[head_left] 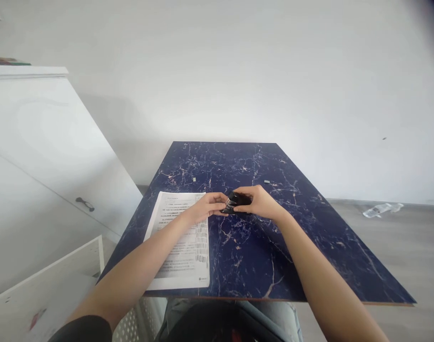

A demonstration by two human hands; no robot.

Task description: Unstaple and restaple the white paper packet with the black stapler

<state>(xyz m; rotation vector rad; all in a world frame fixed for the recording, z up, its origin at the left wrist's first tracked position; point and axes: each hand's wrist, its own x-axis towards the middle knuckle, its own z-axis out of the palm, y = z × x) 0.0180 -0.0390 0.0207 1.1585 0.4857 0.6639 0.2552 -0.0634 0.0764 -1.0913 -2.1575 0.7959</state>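
Both hands meet over the middle of a dark blue marble-patterned table. Between them is a small black object, perhaps a stapler, though its exact form is partly covered by fingers. My left hand pinches its left end, with the wrist above a printed sheet of paper. My right hand wraps round its right side. The paper lies flat on the table's left half, with lines of text and a column of barcode-like marks along its right edge.
Two small pale pieces lie farther back, one at left, one at right. A white cabinet stands left, a white wall behind. Clear plastic packaging lies on the floor at right.
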